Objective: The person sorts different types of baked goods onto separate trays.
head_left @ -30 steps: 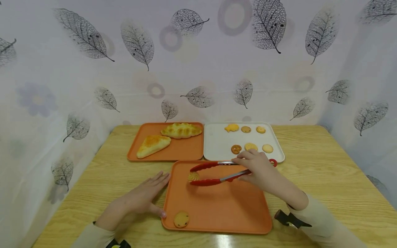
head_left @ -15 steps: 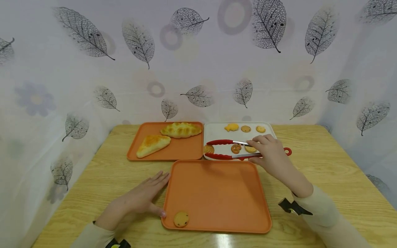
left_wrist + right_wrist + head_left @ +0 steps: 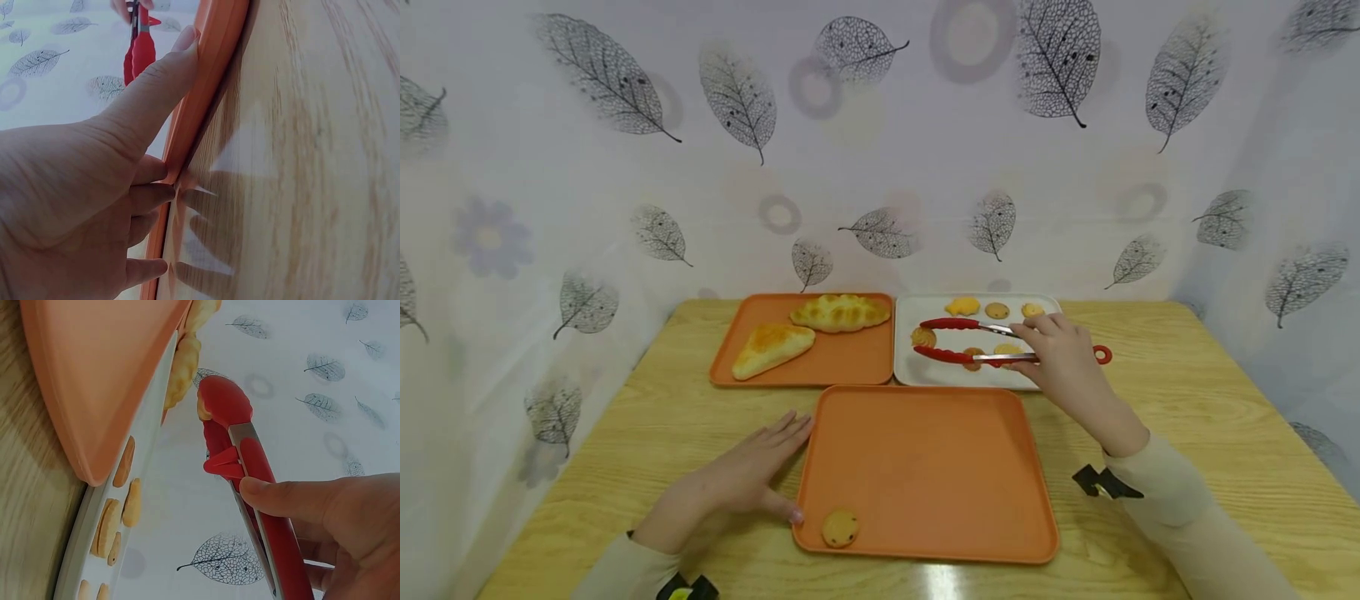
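Observation:
My right hand [image 3: 1063,367] grips a pair of red tongs [image 3: 946,357] with metal arms, thumb on one side and fingers on the other in the right wrist view. Between the red tips sits a swirled round cookie [image 3: 923,337], over the left part of the white tray [image 3: 917,377]. My left hand [image 3: 741,475] lies with fingers spread at the left edge of the front orange tray [image 3: 925,467]; in the left wrist view its thumb and fingertips touch the rim. A round cookie with dark specks [image 3: 840,528] lies in that tray's near left corner.
Behind on the left, a second orange tray [image 3: 842,367] bears a triangular pastry [image 3: 771,350] and a braided bread [image 3: 840,313]. Several small cookies, including a fish-shaped one [image 3: 962,306], lie on the white tray. A leaf-print cloth [image 3: 880,167] hangs behind the wooden table [image 3: 632,433].
My right hand has carried the tongs and the swirled cookie from over the front orange tray, back and to the right, over the white tray. The left hand has stayed in place.

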